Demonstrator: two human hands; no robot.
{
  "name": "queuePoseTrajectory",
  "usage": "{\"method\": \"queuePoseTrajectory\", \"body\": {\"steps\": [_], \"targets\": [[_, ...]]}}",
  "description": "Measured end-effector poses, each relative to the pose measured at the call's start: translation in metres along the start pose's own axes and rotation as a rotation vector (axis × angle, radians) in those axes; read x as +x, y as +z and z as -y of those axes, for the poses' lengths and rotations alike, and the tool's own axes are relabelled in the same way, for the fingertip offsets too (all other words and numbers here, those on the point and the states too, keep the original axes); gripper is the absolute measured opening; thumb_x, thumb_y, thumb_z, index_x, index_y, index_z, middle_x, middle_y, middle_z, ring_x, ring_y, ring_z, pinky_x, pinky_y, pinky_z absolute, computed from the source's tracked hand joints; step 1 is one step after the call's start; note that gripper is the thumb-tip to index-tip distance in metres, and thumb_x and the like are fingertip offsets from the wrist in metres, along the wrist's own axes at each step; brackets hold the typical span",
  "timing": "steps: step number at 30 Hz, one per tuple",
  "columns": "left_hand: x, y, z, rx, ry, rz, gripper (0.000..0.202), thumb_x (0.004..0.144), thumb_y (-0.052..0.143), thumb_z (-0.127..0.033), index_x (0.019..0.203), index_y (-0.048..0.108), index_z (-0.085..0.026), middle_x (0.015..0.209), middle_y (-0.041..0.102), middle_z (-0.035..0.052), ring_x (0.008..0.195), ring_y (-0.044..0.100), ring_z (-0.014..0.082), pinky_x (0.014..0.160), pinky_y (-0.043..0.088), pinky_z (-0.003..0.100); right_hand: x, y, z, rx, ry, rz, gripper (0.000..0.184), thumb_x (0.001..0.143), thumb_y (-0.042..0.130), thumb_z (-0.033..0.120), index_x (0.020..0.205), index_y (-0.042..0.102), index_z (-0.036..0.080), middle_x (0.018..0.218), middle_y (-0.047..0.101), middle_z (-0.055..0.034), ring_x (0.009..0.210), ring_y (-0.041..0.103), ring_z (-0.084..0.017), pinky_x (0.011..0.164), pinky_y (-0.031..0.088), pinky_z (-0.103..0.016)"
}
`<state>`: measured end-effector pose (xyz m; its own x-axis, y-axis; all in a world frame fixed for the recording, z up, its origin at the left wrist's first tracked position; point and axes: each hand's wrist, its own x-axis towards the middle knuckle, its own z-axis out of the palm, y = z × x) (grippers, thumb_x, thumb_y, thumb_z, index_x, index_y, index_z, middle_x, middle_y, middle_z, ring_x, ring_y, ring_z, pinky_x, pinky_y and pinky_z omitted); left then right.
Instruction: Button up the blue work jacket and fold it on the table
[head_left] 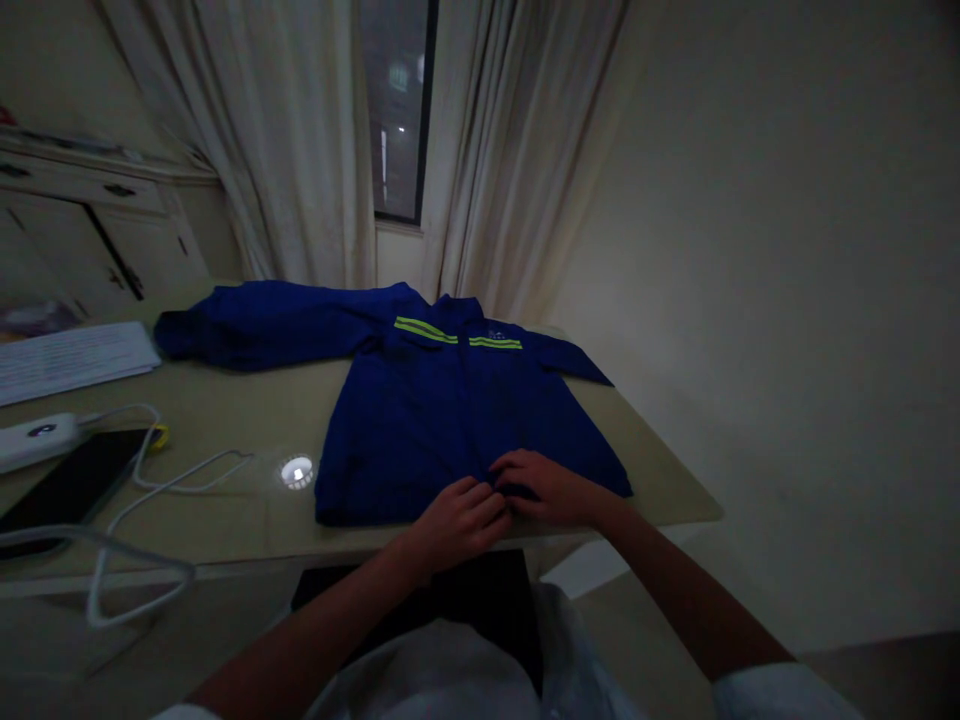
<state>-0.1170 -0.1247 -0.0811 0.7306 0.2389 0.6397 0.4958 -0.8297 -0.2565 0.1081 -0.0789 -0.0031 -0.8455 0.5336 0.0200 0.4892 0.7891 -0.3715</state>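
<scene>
Pinched together on the lower front of the blue jacket (420, 420), left hand (459, 522) and right hand (551, 488) are seen closed on the cloth, fingers meeting. In head view, the jacket is laid flat on the table (660, 490), one sleeve spread out. Power bank (37, 442), phone (71, 490) and papers (75, 360) are left of it. Cloth is best kept flat under a firm pinch.
</scene>
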Motion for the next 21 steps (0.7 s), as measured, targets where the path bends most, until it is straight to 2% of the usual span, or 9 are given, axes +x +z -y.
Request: {"method": "queuePoseTrajectory", "body": {"steps": [5, 8, 10, 12, 16, 21], "targets": [[0.006, 0.001, -0.004, 0.023, -0.043, -0.003, 0.006, 0.103, 0.054, -0.015, 0.103, 0.061, -0.016, 0.089, 0.064, 0.0040, 0.079, 0.056, 0.0179, 0.069, 0.041, 0.035, 0.001, -0.008, -0.004, 0.038, -0.025, -0.045, 0.004, 0.095, 0.069, 0.020, 0.098, 0.069, 0.019, 0.123, 0.067, -0.0114, 0.116, 0.062, -0.023, 0.102, 0.049, -0.039], [0.015, 0.001, -0.009, 0.044, -0.106, 0.014, 0.008, 0.102, 0.053, -0.014, 0.097, 0.058, -0.017, 0.086, 0.061, 0.0034, 0.078, 0.056, 0.0187, 0.069, 0.043, 0.036, 0.003, -0.014, -0.002, -0.025, -0.084, -0.047, 0.009, 0.092, 0.066, 0.014, 0.099, 0.069, 0.019, 0.124, 0.069, -0.0107, 0.122, 0.060, -0.025, 0.108, 0.045, -0.043], [0.019, 0.001, -0.012, 0.065, -0.124, -0.009, 0.011, 0.102, 0.052, -0.012, 0.092, 0.056, -0.017, 0.084, 0.059, 0.0033, 0.078, 0.056, 0.0189, 0.069, 0.044, 0.036, 0.006, -0.017, -0.001, -0.031, -0.120, -0.015, 0.019, 0.091, 0.062, 0.010, 0.105, 0.069, 0.020, 0.123, 0.071, -0.0092, 0.126, 0.059, -0.025, 0.111, 0.042, -0.043], [0.020, 0.003, -0.013, 0.075, -0.120, -0.043, 0.013, 0.101, 0.051, -0.011, 0.091, 0.056, -0.017, 0.083, 0.059, 0.0036, 0.077, 0.056, 0.0186, 0.069, 0.044, 0.035, 0.008, -0.020, -0.002, -0.014, -0.108, 0.039, 0.022, 0.092, 0.060, 0.009, 0.108, 0.069, 0.020, 0.114, 0.073, -0.0069, 0.117, 0.063, -0.023, 0.104, 0.044, -0.040], [0.018, 0.008, -0.014, 0.072, -0.116, -0.075, 0.014, 0.102, 0.049, -0.011, 0.093, 0.058, -0.016, 0.083, 0.059, 0.0038, 0.075, 0.055, 0.0175, 0.068, 0.043, 0.034, 0.015, -0.028, -0.006, -0.023, -0.031, 0.148, 0.012, 0.095, 0.060, 0.012, 0.099, 0.067, 0.020, 0.099, 0.070, -0.0029, 0.093, 0.064, -0.019, 0.087, 0.044, -0.033], [0.019, 0.008, -0.016, 0.067, -0.140, -0.081, 0.017, 0.103, 0.046, -0.010, 0.091, 0.057, -0.017, 0.081, 0.058, 0.0033, 0.073, 0.054, 0.0170, 0.068, 0.043, 0.034, 0.026, -0.039, -0.004, -0.163, -0.013, 0.248, 0.006, 0.097, 0.062, 0.015, 0.094, 0.064, 0.020, 0.098, 0.066, -0.0025, 0.091, 0.062, -0.019, 0.080, 0.038, -0.031]]}}
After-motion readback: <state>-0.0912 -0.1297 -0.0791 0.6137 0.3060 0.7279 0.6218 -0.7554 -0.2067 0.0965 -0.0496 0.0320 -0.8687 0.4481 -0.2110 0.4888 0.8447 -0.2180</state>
